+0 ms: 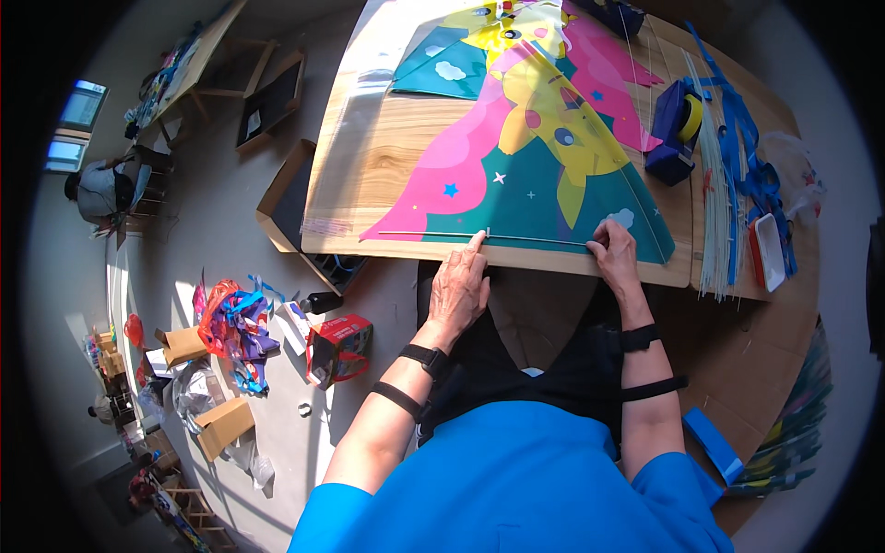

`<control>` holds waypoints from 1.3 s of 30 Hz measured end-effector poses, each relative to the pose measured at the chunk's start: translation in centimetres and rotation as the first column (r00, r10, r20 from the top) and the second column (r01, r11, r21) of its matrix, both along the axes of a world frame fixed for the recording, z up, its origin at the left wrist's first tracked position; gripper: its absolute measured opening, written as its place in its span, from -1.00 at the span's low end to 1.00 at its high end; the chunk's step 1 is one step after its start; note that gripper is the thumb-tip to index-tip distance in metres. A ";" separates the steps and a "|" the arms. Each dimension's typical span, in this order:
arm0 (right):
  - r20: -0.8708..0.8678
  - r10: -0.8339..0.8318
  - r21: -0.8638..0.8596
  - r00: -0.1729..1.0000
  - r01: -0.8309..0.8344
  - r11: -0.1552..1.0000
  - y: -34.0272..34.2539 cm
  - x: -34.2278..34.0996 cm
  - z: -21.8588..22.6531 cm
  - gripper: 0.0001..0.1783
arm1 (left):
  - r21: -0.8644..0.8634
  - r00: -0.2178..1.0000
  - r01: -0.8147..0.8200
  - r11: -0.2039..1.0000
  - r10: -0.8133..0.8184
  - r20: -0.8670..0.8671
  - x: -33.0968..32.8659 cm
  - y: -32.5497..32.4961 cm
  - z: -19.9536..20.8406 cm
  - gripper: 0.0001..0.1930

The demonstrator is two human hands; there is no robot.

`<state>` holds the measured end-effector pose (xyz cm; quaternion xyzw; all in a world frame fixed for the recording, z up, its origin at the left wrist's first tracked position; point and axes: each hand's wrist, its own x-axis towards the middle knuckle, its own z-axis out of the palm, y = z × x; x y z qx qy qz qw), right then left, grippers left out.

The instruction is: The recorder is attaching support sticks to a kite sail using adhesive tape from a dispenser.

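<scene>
A printed kite sheet [461, 198] in pink, dark green and yellow, with a cartoon animal, stars and clouds, lies on the wooden table. Along its near edge runs a thin pale rod [424, 234]. The index fingertip of my left hand [460, 285] presses at the rod's middle, beside a small light-coloured piece; its other fingers are loosely bent over the table edge. At the sheet's right end, my right hand [617, 256] pinches the rod between thumb and fingers. More printed sheets [442, 64] lie at the far side, partly overlapped.
A blue tape dispenser [670, 138] with yellow tape stands on the right, beside bundled thin rods [713, 212], blue straps [737, 120] and a red-and-white case [767, 251]. Cartons [286, 198], a red printed bag [339, 346] and coloured fabric [238, 323] sit on the floor at left.
</scene>
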<state>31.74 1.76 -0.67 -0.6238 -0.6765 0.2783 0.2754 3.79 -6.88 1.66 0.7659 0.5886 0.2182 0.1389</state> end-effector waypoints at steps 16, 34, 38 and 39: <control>-0.060 -0.024 0.008 0.998 0.025 1.000 0.1 0.0 -0.4 -0.85 | -0.068 1.000 -0.016 0.998 0.016 0.002 0.1 -0.1 0.2 -0.68; -0.047 -0.466 0.282 0.884 0.459 0.843 -2.4 12.7 3.6 -0.90 | 0.025 0.999 0.047 0.999 -0.047 -0.011 0.7 -4.4 2.3 -0.72; -0.043 -0.195 0.486 0.980 0.191 0.853 4.4 10.3 6.4 -0.85 | -0.094 0.992 0.127 0.987 -0.126 0.017 1.9 -6.7 2.8 -0.64; -0.057 -0.159 0.495 0.986 0.166 0.853 7.1 9.0 6.9 -0.84 | -0.134 0.990 0.140 0.981 -0.136 0.039 2.0 -7.1 2.7 -0.63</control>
